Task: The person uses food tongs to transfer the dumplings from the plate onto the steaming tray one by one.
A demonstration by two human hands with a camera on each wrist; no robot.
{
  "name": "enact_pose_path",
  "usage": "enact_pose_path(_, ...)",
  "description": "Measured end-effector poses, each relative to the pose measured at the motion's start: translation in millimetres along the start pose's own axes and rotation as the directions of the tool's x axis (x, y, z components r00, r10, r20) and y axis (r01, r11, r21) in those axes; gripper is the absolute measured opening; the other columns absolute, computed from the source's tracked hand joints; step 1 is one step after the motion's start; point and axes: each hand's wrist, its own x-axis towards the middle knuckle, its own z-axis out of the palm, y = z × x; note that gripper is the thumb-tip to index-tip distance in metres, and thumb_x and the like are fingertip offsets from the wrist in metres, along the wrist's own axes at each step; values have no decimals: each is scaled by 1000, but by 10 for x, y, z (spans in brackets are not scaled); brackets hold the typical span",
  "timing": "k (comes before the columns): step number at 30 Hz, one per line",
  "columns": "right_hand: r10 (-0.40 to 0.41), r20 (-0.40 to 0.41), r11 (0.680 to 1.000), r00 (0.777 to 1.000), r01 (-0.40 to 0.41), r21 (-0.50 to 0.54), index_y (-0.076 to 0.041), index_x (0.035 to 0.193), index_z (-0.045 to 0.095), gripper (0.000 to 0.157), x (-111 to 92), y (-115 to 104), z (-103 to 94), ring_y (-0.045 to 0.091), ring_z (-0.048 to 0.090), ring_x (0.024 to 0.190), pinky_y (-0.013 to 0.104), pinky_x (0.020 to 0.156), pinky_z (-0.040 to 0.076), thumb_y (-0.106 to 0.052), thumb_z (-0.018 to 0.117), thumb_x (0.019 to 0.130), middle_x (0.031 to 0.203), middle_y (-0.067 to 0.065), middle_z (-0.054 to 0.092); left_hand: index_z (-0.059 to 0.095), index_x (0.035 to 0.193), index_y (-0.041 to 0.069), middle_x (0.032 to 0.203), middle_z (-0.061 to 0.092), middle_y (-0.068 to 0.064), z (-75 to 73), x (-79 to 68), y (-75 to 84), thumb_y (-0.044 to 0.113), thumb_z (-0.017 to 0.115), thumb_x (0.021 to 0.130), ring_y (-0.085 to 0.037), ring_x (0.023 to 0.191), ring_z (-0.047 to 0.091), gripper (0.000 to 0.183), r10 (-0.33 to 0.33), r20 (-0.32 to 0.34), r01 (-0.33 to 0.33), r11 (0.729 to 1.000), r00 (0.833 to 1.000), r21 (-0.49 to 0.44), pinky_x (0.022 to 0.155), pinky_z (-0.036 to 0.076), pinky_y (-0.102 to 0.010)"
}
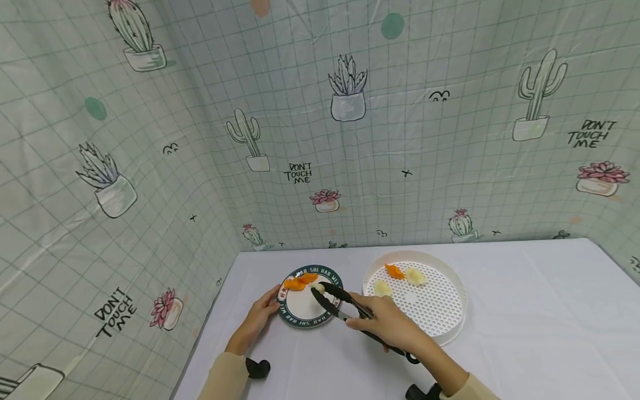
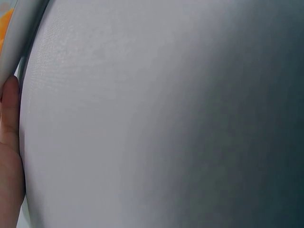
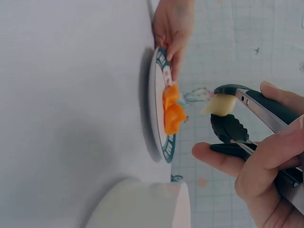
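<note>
My right hand [image 1: 392, 319] grips black-tipped metal tongs [image 1: 345, 303] over the plate. Between the tong tips is a small pale-yellow piece of food [image 3: 222, 104], held above the plate's surface. The round plate [image 1: 305, 321] is white with a green lettered rim. On its far left part lie orange food pieces [image 1: 300, 281]. My left hand [image 1: 260, 314] holds the plate's left rim, thumb and fingers at the edge, as the right wrist view shows. The left wrist view catches only part of that hand at its left border.
Right of the plate stands a round white tray [image 1: 457, 322] with a perforated bottom. In it lie an orange piece [image 1: 394, 271] and pale-yellow pieces [image 1: 415, 276]. A white cloth [image 1: 540, 322] covers the table, and a cactus-print curtain [image 1: 390, 139] hangs behind and at the left.
</note>
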Motion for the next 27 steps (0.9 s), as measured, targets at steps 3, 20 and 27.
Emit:
enact_pose_path(3, -1, -9, 1000, 1000, 1, 17, -1, 147, 47, 71, -82, 14, -65, 12, 46, 31, 31, 33, 44, -38, 71, 91, 65, 4, 52, 35, 152, -2, 157, 28, -25, 2, 9, 0, 4, 47, 101, -44, 146, 20, 52, -3, -3, 3, 1000, 1000, 3, 117, 15, -58)
enact_pose_path(20, 52, -104, 998, 993, -54, -15, -6, 148, 47, 72, -559, 131, -483, 15, 49, 30, 37, 31, 45, -43, 70, 91, 110, 26, 63, 35, 152, -3, 157, 28, -26, 3, -10, 28, 4, 47, 102, -44, 146, 20, 52, -1, -11, 1, 1000, 1000, 8, 117, 15, -58)
enact_pose_path(27, 55, -111, 998, 992, -58, -23, -1, 150, 42, 72, -732, 262, -667, 16, 49, 30, 36, 32, 45, -40, 67, 94, 99, 24, 67, 33, 152, -5, 158, 27, -27, 9, -9, 4, 2, 46, 101, -44, 146, 20, 53, 9, 1, -9, 1000, 1000, -10, 117, 17, -56)
